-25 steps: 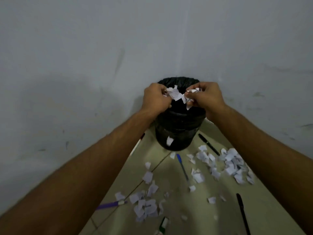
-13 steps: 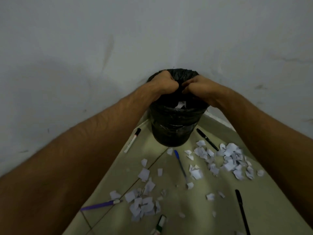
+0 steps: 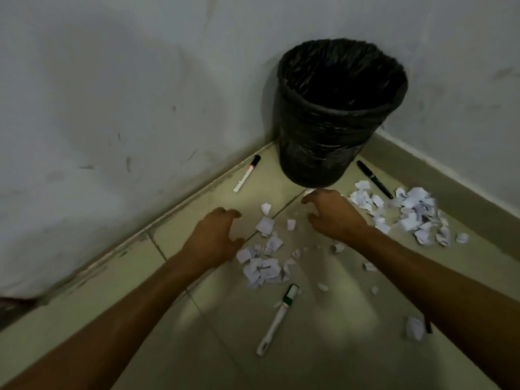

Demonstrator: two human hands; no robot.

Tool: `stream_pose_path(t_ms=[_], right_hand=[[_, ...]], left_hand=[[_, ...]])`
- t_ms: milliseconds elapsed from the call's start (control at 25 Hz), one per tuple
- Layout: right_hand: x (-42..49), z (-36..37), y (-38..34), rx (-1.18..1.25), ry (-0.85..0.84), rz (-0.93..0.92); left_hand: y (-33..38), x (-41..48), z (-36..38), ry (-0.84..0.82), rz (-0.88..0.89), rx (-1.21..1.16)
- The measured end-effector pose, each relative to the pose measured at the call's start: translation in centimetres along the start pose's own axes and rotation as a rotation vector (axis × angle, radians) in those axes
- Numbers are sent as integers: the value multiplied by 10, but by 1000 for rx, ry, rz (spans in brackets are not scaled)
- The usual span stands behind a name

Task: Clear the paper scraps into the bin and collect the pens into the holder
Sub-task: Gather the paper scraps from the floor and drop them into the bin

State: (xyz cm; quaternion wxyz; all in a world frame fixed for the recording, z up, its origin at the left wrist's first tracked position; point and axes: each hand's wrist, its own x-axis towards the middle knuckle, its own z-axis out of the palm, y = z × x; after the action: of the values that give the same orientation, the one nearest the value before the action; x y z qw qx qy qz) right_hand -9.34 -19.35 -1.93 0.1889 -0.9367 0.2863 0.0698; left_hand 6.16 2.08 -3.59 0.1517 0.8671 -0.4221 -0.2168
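A black bin (image 3: 332, 142) lined with a black bag stands in the corner of the floor. My left hand (image 3: 213, 235) and my right hand (image 3: 332, 212) hover low over the tiles in front of it, fingers spread and curled, holding nothing. A heap of white paper scraps (image 3: 264, 266) lies just right of my left hand. A bigger scrap pile (image 3: 413, 215) lies to the right of my right hand. A white marker with a black cap (image 3: 247, 173) lies left of the bin, a black pen (image 3: 374, 179) to its right, a white marker with a green band (image 3: 278, 319) nearer me.
Two grey walls (image 3: 112, 108) meet behind the bin and close off the left and back sides. Single scraps (image 3: 415, 327) are scattered over the beige tiles near my right forearm. No pen holder is in view.
Both hands have come down from the bin's mouth to just above the floor. The scraps they held are gone from them, and their fingers have spread apart. The view has tilted downward.
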Motion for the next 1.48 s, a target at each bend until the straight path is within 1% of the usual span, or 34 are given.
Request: stream_pose_path(t_ms=[40, 120, 240, 280, 360, 400, 440, 520, 560, 600, 640, 720, 760, 840, 920, 1000, 1080, 1120, 1200, 1320, 1400, 1480], right_hand=[[12, 11, 9, -23, -13, 21], [35, 23, 16, -105, -27, -1], [54, 41, 9, -186, -92, -25], [54, 48, 3, -185, -95, -33], [46, 64, -10, -164, -119, -124], [39, 70, -15, -124, -125, -175], [33, 73, -19, -63, -119, -209], [27, 67, -22, 36, -38, -216], [29, 64, -23, 65, 31, -217], [34, 62, -25, 81, 79, -225], [41, 62, -28, 79, 85, -228], [53, 67, -37, 29, 11, -217], [57, 72, -42, -25, -26, -220], [59, 82, -46, -105, -37, -235], [53, 84, -44, -68, -70, -274], [36, 76, -33, 31, -120, -300], [16, 61, -17, 110, -64, -246], [3, 51, -8, 113, -23, -197], [-27, 33, 6, 58, -27, -73], [-72, 27, 27, -6, -174, 110], [-96, 42, 36, 6, -259, 138], [-105, 63, 35, 79, -258, 87]], left_hand=[[-5, -8, 11, -24, 16, 16], [-3, -21, 30, -50, 87, 64], [5, -26, 61, -122, 166, 129], [7, -24, 70, -123, 173, 91], [11, -16, 77, -128, 225, -39], [11, -13, 74, -106, 253, -91], [9, -11, 67, -48, 252, -142], [-9, -9, 46, 114, 140, -153], [-21, -9, 36, 180, 54, -91], [-34, -10, 29, 192, -22, 1], [-43, -11, 25, 155, -72, 80], [-48, -5, 26, 36, -116, 117], [-45, 1, 28, 11, -129, 96], [-38, 17, 30, 34, -132, 52], [-32, 31, 35, 74, -88, -21], [-22, 39, 40, 89, -60, -130], [-21, 45, 42, 130, -22, -148], [-22, 47, 42, 131, 7, -100], [-21, 50, 42, 53, 109, 17], [-6, 42, 51, -163, 344, -5], [10, 35, 61, -246, 420, -34], [22, 28, 68, -256, 406, -129]])
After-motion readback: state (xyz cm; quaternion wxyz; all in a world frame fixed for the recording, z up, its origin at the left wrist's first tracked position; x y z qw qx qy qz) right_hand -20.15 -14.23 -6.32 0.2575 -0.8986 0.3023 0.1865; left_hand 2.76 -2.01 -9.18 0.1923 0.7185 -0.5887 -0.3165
